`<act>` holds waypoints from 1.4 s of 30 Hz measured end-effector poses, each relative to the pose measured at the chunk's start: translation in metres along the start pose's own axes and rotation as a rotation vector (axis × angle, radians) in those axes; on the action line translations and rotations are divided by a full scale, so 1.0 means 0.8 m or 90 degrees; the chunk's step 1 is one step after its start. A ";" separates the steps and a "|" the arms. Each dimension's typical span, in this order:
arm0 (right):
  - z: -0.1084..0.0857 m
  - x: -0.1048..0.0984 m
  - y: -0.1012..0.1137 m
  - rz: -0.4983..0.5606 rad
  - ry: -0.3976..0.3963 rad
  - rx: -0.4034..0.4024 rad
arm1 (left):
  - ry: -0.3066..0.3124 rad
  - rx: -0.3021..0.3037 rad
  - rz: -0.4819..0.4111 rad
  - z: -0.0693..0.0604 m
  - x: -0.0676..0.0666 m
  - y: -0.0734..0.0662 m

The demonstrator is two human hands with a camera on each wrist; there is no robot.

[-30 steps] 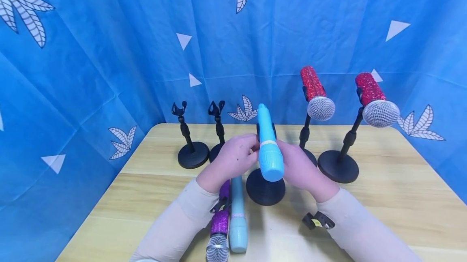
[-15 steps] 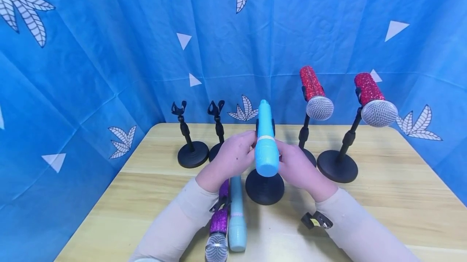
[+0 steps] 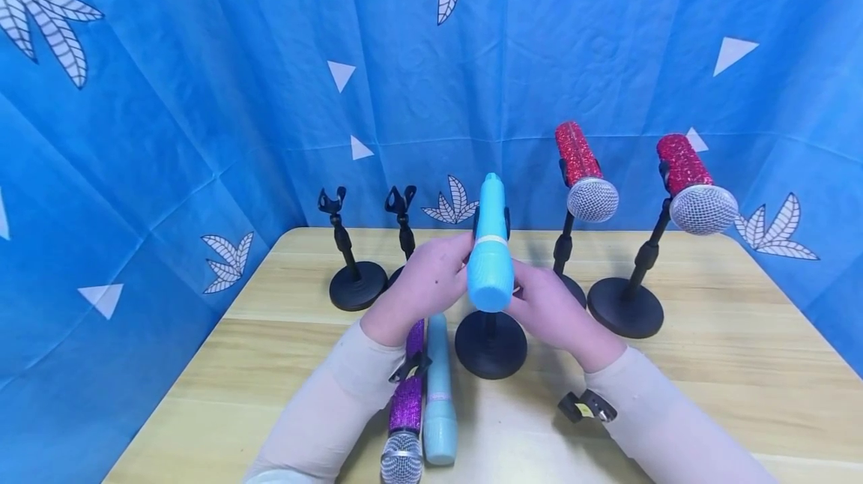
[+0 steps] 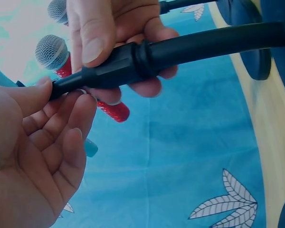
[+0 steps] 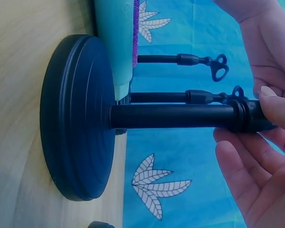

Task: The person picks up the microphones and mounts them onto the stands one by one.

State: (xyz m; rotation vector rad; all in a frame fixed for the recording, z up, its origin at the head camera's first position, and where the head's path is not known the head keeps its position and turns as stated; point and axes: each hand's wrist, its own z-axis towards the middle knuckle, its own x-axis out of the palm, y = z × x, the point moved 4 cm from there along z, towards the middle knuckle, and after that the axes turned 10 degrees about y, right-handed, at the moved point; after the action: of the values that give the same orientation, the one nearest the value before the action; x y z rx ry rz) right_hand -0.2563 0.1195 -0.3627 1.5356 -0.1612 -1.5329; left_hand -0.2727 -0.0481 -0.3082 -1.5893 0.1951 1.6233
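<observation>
A light-blue microphone (image 3: pixel 491 274) sits in the clip of a black desk stand (image 3: pixel 491 345), its head facing me. My left hand (image 3: pixel 431 274) pinches the thin neck just below the clip; the left wrist view shows that neck (image 4: pixel 69 84) between thumb and fingers. Lower down, my right hand (image 3: pixel 549 308) holds the thick collar (image 4: pixel 121 66) of the pole, thumb on one side and fingers on the other. The stand's round base (image 5: pixel 78 118) rests on the table. Neither hand touches the microphone's head.
Two red glitter microphones (image 3: pixel 578 158) stand in stands at the right. Two stands with bare clips (image 3: pixel 330 203) are at the left. A purple microphone (image 3: pixel 407 401) and another light-blue microphone (image 3: pixel 440 424) lie by my left forearm. A blue curtain (image 3: pixel 431 94) hangs behind the table (image 3: pixel 270 349).
The held microphone has tilted and swung: its head has moved up and to the left, and its tail end has risen. Both hands keep their places on the stand.
</observation>
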 end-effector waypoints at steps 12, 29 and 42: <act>0.001 0.000 -0.003 -0.019 0.002 -0.002 | -0.048 0.023 -0.021 0.011 -0.018 -0.004; -0.001 0.005 0.000 -0.002 0.001 -0.027 | -0.054 -0.019 -0.046 0.007 -0.023 -0.008; 0.000 0.012 -0.006 0.024 -0.051 0.003 | -0.045 -0.023 -0.037 0.008 -0.019 -0.011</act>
State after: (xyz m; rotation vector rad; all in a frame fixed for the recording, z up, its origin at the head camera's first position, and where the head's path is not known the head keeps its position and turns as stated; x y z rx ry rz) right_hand -0.2567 0.1153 -0.3728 1.4669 -0.2382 -1.5659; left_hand -0.2743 -0.0449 -0.2898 -1.5485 0.0818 1.6437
